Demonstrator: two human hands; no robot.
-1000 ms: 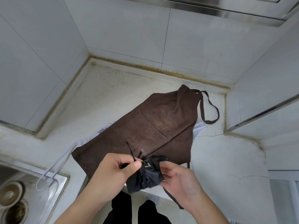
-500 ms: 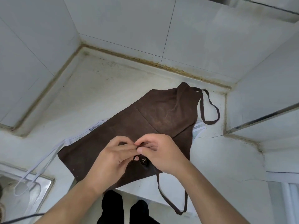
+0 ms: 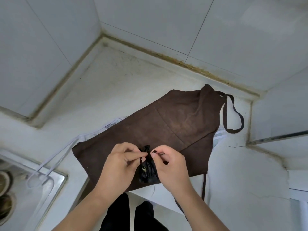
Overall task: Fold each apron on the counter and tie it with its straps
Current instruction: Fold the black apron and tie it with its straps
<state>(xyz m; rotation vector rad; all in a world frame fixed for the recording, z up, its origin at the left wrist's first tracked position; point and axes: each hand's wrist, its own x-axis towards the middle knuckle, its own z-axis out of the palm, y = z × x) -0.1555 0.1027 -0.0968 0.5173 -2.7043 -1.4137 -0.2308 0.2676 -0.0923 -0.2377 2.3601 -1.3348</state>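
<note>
The left hand (image 3: pixel 120 164) and the right hand (image 3: pixel 168 165) meet over a small black bundle (image 3: pixel 147 170), a black apron already folded down tight. Each hand has thumb and forefinger pinched on a thin black strap (image 3: pixel 146 150) at the top of the bundle, the other fingers loosely curled; the bundle sits between and just below the two hands, resting on the brown apron (image 3: pixel 166 129).

By the look of it the folding of the black one is done and the knot is being tied or pulled snug, so that apron is nearly finished. The brown apron lies spread flat on the bench (image 3: pixel 116 80) beyond and under the hands, its neck loop (image 3: pixel 233 114) out past the right hand and one strap hanging off the near edge; it is not yet folded. A white apron (image 3: pixel 110 124) shows from under it beyond the left hand, its straps trailing into the sink (image 3: pixel 55 182), also unfolded. So two aprons seem to remain.
</note>
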